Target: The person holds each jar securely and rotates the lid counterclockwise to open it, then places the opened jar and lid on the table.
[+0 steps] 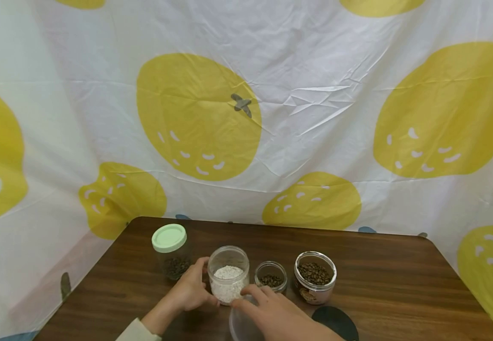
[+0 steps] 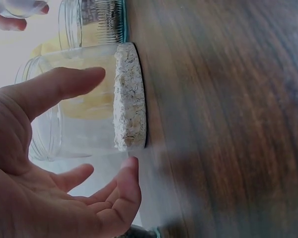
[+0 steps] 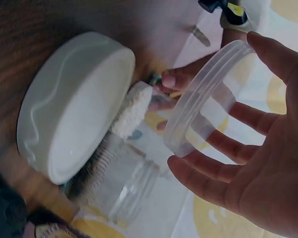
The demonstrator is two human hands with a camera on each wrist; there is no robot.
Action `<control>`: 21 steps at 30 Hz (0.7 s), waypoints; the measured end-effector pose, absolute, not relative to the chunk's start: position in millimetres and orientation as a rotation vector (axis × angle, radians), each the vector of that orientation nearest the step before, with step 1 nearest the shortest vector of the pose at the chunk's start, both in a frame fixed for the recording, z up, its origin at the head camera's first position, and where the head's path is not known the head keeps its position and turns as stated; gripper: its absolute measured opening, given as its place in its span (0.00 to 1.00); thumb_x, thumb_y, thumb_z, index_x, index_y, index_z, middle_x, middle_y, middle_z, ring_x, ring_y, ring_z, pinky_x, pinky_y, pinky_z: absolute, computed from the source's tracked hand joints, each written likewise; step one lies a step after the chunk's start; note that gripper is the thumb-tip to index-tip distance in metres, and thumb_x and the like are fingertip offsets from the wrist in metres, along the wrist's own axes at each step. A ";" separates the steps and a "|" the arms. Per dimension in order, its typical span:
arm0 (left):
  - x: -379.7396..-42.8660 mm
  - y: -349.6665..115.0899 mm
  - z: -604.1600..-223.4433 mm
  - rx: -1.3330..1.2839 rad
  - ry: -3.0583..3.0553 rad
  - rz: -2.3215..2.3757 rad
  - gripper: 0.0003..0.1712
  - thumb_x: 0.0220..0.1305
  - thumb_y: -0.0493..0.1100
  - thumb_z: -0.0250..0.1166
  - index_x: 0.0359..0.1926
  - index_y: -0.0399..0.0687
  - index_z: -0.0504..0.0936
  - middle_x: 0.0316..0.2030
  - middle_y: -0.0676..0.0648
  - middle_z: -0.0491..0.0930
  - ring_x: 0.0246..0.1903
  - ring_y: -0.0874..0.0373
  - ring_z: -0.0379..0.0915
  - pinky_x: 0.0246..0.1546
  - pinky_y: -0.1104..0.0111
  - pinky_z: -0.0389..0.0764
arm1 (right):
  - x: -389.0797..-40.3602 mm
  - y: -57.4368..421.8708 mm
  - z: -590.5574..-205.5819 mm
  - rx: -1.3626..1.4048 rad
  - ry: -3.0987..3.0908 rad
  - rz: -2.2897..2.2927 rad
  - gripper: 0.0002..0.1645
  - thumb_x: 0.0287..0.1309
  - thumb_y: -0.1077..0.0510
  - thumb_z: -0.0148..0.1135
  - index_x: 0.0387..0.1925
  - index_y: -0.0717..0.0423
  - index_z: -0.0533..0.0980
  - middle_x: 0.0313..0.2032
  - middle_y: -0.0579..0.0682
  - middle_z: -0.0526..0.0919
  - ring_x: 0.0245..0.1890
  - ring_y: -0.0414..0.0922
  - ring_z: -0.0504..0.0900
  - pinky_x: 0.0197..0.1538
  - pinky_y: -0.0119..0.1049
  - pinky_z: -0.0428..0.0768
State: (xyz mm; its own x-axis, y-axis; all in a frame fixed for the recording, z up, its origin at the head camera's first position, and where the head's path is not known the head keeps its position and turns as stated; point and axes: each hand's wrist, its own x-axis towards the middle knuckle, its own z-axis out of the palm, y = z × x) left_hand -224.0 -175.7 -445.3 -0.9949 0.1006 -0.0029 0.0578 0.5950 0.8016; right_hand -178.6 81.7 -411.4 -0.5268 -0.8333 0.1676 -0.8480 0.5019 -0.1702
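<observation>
My left hand [image 1: 192, 287] stands beside a clear jar [image 1: 228, 274] partly filled with white flakes. In the left wrist view its thumb [image 2: 82, 82] is extended across the near side of the jar, and the other fingers are loosely bent by the base, not gripping. My right hand [image 1: 274, 312] holds a clear, shallow round lid [image 3: 203, 99] by its rim, between thumb and fingers. It is tilted in the air near the flake jar. A white round dish or lid [image 3: 89, 104] lies on the table below that hand.
Left of the flake jar stands a jar with a pale green lid [image 1: 169, 238] and dark contents. To its right are a small open jar of coffee beans [image 1: 270, 279] and a larger open tub of beans [image 1: 314, 279]. A dark round lid [image 1: 336, 322] lies on the wooden table [image 1: 400, 284].
</observation>
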 end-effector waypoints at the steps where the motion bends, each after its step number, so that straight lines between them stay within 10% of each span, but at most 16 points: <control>1: -224.0 -175.9 -445.4 0.141 2.759 1.392 0.62 0.25 0.28 0.84 0.68 0.36 0.64 0.51 0.33 0.75 0.43 0.42 0.80 0.46 0.52 0.81 | -178.8 79.5 -413.8 1.498 -2.660 0.348 0.45 0.56 0.27 0.64 0.69 0.38 0.65 0.63 0.50 0.71 0.55 0.48 0.77 0.47 0.41 0.82; 21: -220.9 -177.1 -448.6 0.155 2.753 1.417 0.42 0.43 0.24 0.70 0.64 0.34 0.69 0.49 0.35 0.74 0.34 0.53 0.74 0.30 0.65 0.74 | -191.4 52.0 -443.0 1.561 -2.720 0.234 0.38 0.60 0.28 0.62 0.66 0.38 0.70 0.59 0.47 0.73 0.49 0.44 0.78 0.40 0.36 0.80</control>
